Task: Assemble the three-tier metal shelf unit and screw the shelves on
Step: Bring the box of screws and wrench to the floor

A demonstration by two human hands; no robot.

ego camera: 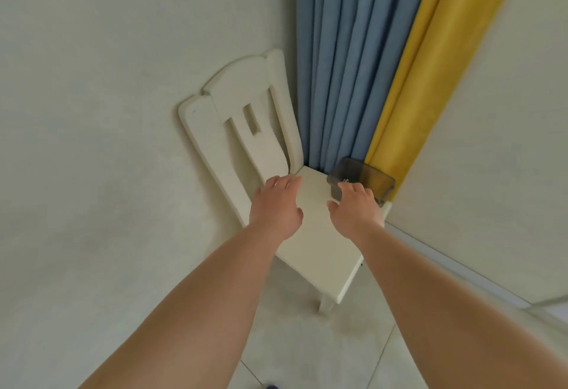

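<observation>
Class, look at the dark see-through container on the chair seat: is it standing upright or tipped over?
Upright. The container stands on its base at the back corner of the chair seat, open top facing up. Right hand reaches it.

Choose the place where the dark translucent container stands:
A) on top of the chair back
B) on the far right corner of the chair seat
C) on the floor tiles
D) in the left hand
B: the dark translucent container stands on the white chair seat's far right corner, beside the yellow curtain, with the right hand reaching to it.
</observation>
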